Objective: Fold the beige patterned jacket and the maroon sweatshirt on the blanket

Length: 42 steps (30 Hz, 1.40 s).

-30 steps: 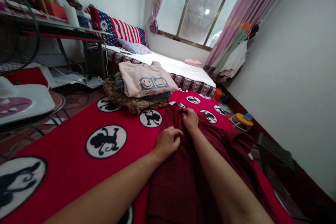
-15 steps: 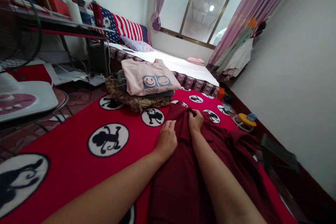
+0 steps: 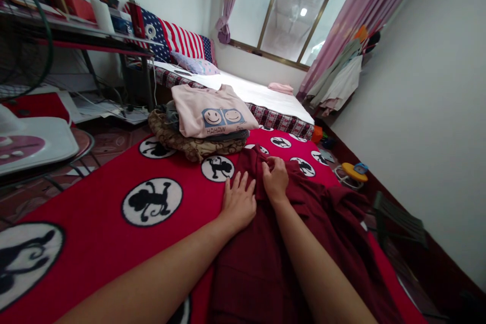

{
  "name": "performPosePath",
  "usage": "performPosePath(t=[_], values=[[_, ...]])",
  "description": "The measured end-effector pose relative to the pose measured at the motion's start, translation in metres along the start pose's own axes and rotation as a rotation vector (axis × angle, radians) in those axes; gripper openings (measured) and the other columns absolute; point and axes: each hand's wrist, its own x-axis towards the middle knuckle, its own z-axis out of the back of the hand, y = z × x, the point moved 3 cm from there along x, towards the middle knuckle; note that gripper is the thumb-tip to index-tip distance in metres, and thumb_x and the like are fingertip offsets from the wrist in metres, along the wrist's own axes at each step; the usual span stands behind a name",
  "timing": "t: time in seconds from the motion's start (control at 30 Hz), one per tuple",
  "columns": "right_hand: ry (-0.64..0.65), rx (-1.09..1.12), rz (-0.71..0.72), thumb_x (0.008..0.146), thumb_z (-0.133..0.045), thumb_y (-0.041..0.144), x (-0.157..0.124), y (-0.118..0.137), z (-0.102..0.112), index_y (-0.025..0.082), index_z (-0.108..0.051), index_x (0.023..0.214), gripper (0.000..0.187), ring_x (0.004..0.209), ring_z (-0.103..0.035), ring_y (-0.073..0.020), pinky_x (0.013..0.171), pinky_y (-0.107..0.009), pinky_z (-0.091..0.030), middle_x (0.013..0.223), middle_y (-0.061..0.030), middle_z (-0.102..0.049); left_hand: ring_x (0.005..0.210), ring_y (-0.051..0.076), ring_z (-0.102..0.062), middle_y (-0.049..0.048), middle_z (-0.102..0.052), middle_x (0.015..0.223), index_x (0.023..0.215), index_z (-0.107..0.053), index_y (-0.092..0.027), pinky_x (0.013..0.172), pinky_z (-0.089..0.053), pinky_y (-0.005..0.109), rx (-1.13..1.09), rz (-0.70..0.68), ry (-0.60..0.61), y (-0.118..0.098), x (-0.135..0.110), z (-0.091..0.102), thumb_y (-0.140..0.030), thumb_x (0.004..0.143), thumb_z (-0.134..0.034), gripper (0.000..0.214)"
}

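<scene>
A dark red garment point(image 3: 261, 258) lies spread on a red blanket point(image 3: 94, 212) printed with black monkey figures in white circles. My left hand point(image 3: 238, 200) rests flat with fingers stretched out on the garment's left edge, holding nothing. My right hand point(image 3: 276, 178) is closed, pinching the garment's fabric near its far end. Both forearms reach forward over the cloth.
A pile of folded clothes topped by a pink smiley-face shirt point(image 3: 212, 114) sits just beyond the hands. A bed point(image 3: 261, 96) stands under the window. A fan base point(image 3: 30, 142) and a cluttered shelf are at left; a dark chair point(image 3: 398, 223) at right.
My left hand has gone from a closed grip on the garment to lying flat and open at its left edge. My right hand has kept its pinch on the fabric.
</scene>
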Motion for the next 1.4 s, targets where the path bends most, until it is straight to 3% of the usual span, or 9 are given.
performPosePath(t=[0.27,0.37,0.47,0.63,0.87,1.0,1.1,1.23,1.4], values=[[0.144,-0.092,0.021,0.085,-0.05,0.022,0.026,0.004,-0.009,0.018,-0.066,0.098,0.021,0.095,-0.06,-0.0205,0.086,-0.03,-0.045,0.107,-0.0084,-0.064,0.142,0.032,-0.027,0.0117,-0.037,0.152,0.135,-0.053,-0.019,0.115,-0.017,0.058,-0.031,-0.019,-0.022,-0.001,0.0,0.002,-0.027,0.087,-0.046,0.049],[0.278,-0.103,0.036,0.081,-0.062,0.03,0.042,0.001,-0.023,0.02,-0.062,0.116,0.036,0.097,-0.061,-0.0207,0.085,-0.031,-0.047,0.11,-0.0063,-0.066,0.142,0.032,-0.027,0.011,-0.038,0.151,0.134,-0.054,-0.021,0.115,-0.016,0.058,-0.032,-0.016,-0.026,-0.001,0.0,0.002,-0.027,0.087,-0.046,0.048],[0.392,-0.209,0.029,0.077,-0.065,0.028,0.048,-0.003,-0.035,0.024,-0.067,0.106,0.029,0.091,-0.063,-0.0199,0.08,-0.03,-0.047,0.099,-0.0029,-0.069,0.143,0.033,-0.024,0.0135,-0.035,0.153,0.137,-0.052,-0.019,0.115,-0.014,0.058,-0.029,-0.002,-0.005,-0.001,0.0,0.0,-0.028,0.087,-0.046,0.051],[0.236,-0.272,0.053,0.082,-0.053,0.019,0.048,-0.013,-0.045,0.019,-0.068,0.089,0.017,0.088,-0.062,-0.0188,0.079,-0.028,-0.045,0.096,-0.0057,-0.067,0.145,0.036,-0.017,0.0191,-0.026,0.155,0.142,-0.045,-0.017,0.114,-0.011,0.06,-0.029,0.012,0.027,-0.001,0.0,-0.004,-0.029,0.084,-0.05,0.06],[0.357,-0.1,-0.015,0.076,-0.066,0.026,0.053,-0.022,-0.049,0.014,-0.064,0.099,0.026,0.091,-0.061,-0.0199,0.083,-0.031,-0.048,0.102,-0.0099,-0.066,0.145,0.034,-0.02,0.0177,-0.029,0.154,0.141,-0.046,-0.016,0.116,-0.013,0.057,-0.038,0.02,0.013,0.0,0.001,-0.002,-0.028,0.085,-0.05,0.057],[0.347,0.159,-0.013,0.081,-0.06,0.026,0.039,-0.02,-0.018,0.012,-0.054,0.122,0.044,0.094,-0.064,-0.0185,0.083,-0.031,-0.051,0.122,-0.0146,-0.06,0.143,0.031,-0.025,0.017,-0.029,0.155,0.145,-0.038,-0.015,0.116,-0.018,0.054,-0.098,0.021,-0.049,0.003,0.003,0.001,-0.018,0.086,-0.047,0.061],[0.295,0.08,0.125,0.085,-0.053,0.022,0.002,-0.017,0.015,0.016,-0.056,0.123,0.039,0.118,-0.056,-0.0216,0.101,-0.038,-0.044,0.129,-0.0133,-0.058,0.145,0.025,-0.023,0.0095,-0.026,0.157,0.146,-0.036,-0.021,0.117,-0.021,0.05,-0.19,-0.115,-0.116,0.0,0.003,0.006,-0.011,0.085,-0.044,0.062],[0.533,0.054,0.23,0.087,-0.051,0.025,-0.051,-0.022,0.056,0.022,-0.064,0.115,0.031,0.123,-0.054,-0.0214,0.107,-0.044,-0.039,0.128,-0.0085,-0.061,0.139,0.022,-0.035,0.0071,-0.046,0.146,0.13,-0.056,-0.023,0.117,-0.023,0.048,-0.231,-0.328,0.012,-0.007,0.0,0.003,-0.018,0.089,-0.045,0.043],[0.186,-0.065,0.142,0.087,-0.051,0.033,-0.041,-0.062,0.146,0.021,-0.066,0.105,0.027,0.109,-0.061,-0.0214,0.1,-0.038,-0.044,0.113,-0.009,-0.067,0.135,0.025,-0.042,0.008,-0.048,0.145,0.124,-0.062,-0.022,0.115,-0.029,0.047,-0.216,-0.322,0.045,-0.008,-0.002,-0.001,-0.021,0.089,-0.05,0.037]])
